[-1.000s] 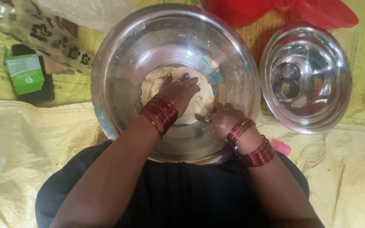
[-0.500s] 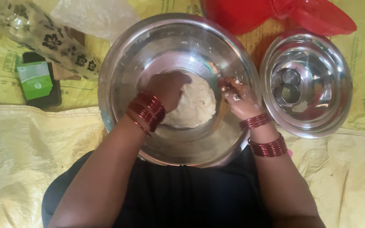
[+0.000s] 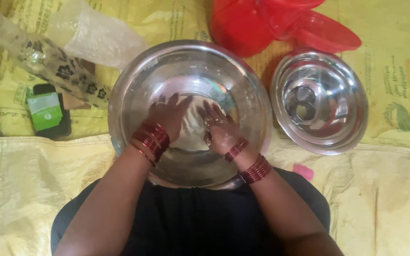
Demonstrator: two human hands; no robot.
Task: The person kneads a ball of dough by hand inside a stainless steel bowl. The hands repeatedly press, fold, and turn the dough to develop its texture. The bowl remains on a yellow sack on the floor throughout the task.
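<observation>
A: Where are the hands?

B: Both are down inside the large steel bowl [image 3: 134, 90]. The left hand [image 3: 167, 116] lies on the left side of a pale lump of dough [image 3: 191, 127], and the right hand [image 3: 220, 128] lies on its right side. The dough sits at the bottom of the bowl, between the two hands.

A: How do the fingers stand?

B: The fingers [image 3: 172, 100] of the left hand are spread and pressed flat on the dough, not curled around it. Those of the right hand are also stretched out, pointing up and to the left, lying on the dough. Neither hand grips anything; both simply press.

A: Anything on the wrists?

B: Red bangles [image 3: 152, 138] sit in a stack on the left wrist, and two more stacks on the right forearm.

A: What lies around the bowl?

B: It rests on yellow woven sacking [image 3: 24, 189] spread on the floor. Just to its right is a smaller steel bowl [image 3: 352, 128] with a little steel cup in it. Beyond both stands a red plastic container [image 3: 243, 26] with its red lid [image 3: 330, 35] beside it. To the left lie a crumpled clear plastic bag [image 3: 96, 35], a clear sleeve with black flower print [image 3: 48, 61], and a small green packet [image 3: 45, 111] on a dark phone. A small pink thing [image 3: 303, 171] shows near the right elbow.
</observation>
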